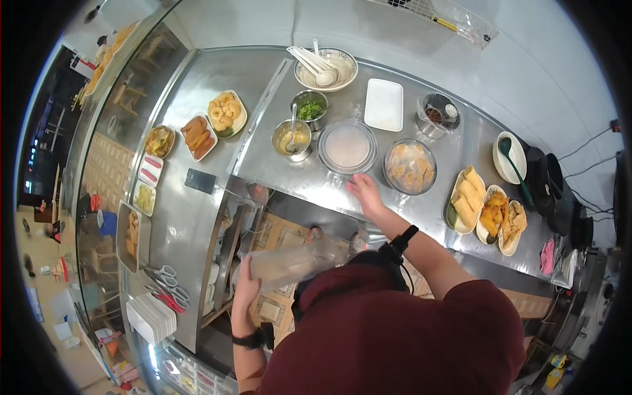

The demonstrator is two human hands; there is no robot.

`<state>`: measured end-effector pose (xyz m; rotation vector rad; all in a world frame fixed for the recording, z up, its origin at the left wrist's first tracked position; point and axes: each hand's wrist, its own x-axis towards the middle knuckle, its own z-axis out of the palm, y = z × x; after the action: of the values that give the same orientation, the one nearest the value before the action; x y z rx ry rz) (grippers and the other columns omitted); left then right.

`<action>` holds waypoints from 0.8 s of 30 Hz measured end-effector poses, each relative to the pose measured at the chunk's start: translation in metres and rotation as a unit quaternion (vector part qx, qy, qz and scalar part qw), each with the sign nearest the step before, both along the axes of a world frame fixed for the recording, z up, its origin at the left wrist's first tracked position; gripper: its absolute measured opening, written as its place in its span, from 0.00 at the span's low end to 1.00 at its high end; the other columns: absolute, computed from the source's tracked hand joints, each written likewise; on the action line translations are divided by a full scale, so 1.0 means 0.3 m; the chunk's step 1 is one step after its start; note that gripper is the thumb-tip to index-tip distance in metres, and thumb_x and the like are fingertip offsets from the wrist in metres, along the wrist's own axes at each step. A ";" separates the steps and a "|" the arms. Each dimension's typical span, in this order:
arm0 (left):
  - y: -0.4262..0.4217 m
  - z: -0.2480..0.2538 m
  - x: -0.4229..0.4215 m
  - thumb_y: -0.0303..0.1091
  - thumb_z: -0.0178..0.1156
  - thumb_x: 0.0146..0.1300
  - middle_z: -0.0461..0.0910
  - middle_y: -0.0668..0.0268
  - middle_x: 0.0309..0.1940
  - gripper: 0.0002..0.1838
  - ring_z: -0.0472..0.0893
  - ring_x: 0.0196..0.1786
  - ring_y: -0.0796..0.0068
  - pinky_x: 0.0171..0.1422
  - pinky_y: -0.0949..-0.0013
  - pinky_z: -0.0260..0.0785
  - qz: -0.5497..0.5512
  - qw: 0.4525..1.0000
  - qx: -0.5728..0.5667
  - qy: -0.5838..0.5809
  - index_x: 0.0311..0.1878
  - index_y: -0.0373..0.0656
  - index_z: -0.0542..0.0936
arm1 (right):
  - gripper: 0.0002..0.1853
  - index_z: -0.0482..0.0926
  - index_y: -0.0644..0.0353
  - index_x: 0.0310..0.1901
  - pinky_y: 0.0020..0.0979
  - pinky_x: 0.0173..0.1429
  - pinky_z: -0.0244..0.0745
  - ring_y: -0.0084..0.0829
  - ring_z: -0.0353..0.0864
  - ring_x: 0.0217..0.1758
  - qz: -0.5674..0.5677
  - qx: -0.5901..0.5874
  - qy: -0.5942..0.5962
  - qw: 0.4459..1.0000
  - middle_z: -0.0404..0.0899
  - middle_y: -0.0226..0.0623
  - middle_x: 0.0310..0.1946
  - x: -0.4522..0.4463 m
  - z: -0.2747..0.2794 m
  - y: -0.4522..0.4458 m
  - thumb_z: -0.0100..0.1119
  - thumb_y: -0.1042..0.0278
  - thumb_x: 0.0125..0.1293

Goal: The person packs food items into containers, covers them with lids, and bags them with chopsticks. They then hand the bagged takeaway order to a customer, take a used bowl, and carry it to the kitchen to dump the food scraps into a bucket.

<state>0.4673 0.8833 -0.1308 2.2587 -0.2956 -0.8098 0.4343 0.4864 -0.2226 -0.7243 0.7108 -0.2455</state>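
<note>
My left hand [247,284] is closed around one end of a long clear plastic bag [289,264]. The bag stretches to the right in front of my body, with something pale and see-through inside that I cannot make out. Over the counter's front edge, my right hand [366,195] is open, fingers apart, close below a round clear plastic lid or bowl [347,146]. Whether the fingertips touch its rim cannot be told. To the right of that hand stands a clear round bowl [409,167] with pale brown food pieces in it.
Steel pots of chopped greens [309,109] and yellowish paste [292,139] stand behind, near a bowl of white spoons [324,70] and a white tray [384,105]. Plates of rolls [467,197] are on the right. A phone [200,180] and scissors [170,279] lie left.
</note>
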 end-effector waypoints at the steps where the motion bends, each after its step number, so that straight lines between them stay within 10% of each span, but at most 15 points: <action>1: 0.001 -0.035 0.048 0.17 0.45 0.42 0.53 0.50 0.64 0.36 0.42 0.70 0.55 0.70 0.64 0.35 -0.001 1.000 0.003 0.017 0.61 0.42 0.59 | 0.12 0.65 0.60 0.43 0.31 0.54 0.67 0.31 0.71 0.47 -0.015 0.018 -0.014 1.000 0.68 0.35 0.38 0.007 -0.018 -0.008 0.52 0.64 0.62; 11: -0.159 -0.168 0.308 0.25 0.46 0.48 0.69 0.48 0.53 0.22 0.59 0.62 0.49 0.70 0.58 0.37 -0.124 0.986 0.089 0.072 0.49 0.41 0.73 | 0.03 0.66 0.59 0.32 0.30 0.45 0.77 0.32 0.77 0.37 -0.042 0.011 -0.046 0.998 0.72 0.34 0.33 -0.034 0.011 -0.054 0.49 0.76 0.59; 24: -0.473 0.099 0.189 0.25 0.53 0.41 0.31 0.47 0.67 0.47 0.29 0.66 0.33 0.63 0.36 0.32 -0.135 0.971 0.043 -0.191 0.66 0.38 0.42 | 0.07 0.72 0.58 0.38 0.28 0.41 0.77 0.27 0.79 0.36 0.302 0.019 0.035 0.952 0.77 0.34 0.34 -0.201 0.243 0.132 0.50 0.72 0.57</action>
<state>0.5239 0.7414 -0.1012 2.4828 -0.7741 -0.5184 0.3741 0.5260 -0.1496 -0.8830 0.5288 0.3552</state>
